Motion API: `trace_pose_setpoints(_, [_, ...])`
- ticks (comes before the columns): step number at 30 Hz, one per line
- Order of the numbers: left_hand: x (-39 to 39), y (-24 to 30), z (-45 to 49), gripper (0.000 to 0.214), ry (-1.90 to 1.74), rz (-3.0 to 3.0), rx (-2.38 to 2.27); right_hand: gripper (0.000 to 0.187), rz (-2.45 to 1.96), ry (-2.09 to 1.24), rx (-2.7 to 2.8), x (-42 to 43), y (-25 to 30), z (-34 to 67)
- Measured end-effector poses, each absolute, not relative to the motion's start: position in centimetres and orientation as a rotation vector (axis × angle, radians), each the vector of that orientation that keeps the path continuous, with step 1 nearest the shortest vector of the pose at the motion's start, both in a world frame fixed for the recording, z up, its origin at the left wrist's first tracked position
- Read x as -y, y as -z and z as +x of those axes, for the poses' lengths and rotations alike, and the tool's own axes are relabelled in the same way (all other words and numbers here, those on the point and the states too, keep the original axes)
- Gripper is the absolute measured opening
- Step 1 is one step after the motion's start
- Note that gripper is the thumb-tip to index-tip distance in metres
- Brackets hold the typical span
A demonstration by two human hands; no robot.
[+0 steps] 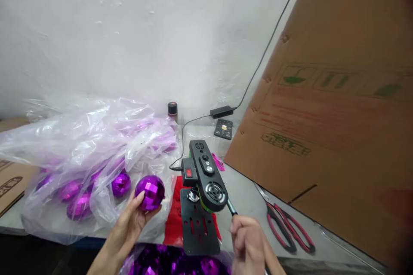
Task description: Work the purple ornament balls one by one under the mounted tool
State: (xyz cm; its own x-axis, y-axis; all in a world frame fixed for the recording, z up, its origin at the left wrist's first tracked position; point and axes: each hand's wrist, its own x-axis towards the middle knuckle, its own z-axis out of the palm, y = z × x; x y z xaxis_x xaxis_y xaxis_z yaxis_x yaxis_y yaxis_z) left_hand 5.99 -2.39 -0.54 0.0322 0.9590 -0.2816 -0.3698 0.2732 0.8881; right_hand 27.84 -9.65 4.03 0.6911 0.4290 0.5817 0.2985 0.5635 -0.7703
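Observation:
My left hand (pixel 127 225) is closed round a shiny purple faceted ball (pixel 150 192), holding it just left of a small black press machine (pixel 203 176). The machine has a red switch (pixel 189 172) and a flat black base plate (pixel 198 230). My right hand (pixel 247 240) is closed on the machine's thin black lever handle (pixel 231 209) at its lower right. A small metal post (pixel 193 194) stands on the base under the machine's head.
A clear plastic bag (pixel 80 154) of several purple balls lies at left. More purple balls (pixel 174 262) sit below the table edge. Red-handled scissors (pixel 287 230) lie at right beside a large leaning cardboard sheet (pixel 329 116). A cable, a power adapter (pixel 221 111) and a small bottle (pixel 172 111) stand behind.

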Motion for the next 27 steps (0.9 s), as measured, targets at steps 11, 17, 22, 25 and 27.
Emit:
trace_pose_setpoints(11, [6.8,8.2,14.9,0.088,-1.068,0.925,-1.227,0.046,-1.074,-0.204,1.041,10.2,-7.7,28.9])
trace_pose_setpoints(17, [6.1,10.0,15.7,0.093,-1.006,1.374,-1.381,0.044,-1.044,-0.199,1.078,10.3,-7.4,29.1])
trace_pose_setpoints(22, [6.6,9.9,15.8,0.078,-1.009,1.612,-1.291,0.043,-1.078,-0.191,1.079,10.7,-7.1,29.1])
trace_pose_setpoints(25, [6.9,10.1,15.5,0.076,-1.008,1.759,-1.234,0.043,-1.076,-0.181,1.082,10.8,-6.8,29.1])
trace_pose_setpoints(27, [6.9,10.2,15.1,0.076,-0.989,1.837,-1.207,0.043,-1.078,-0.181,1.08,10.9,-6.6,29.2])
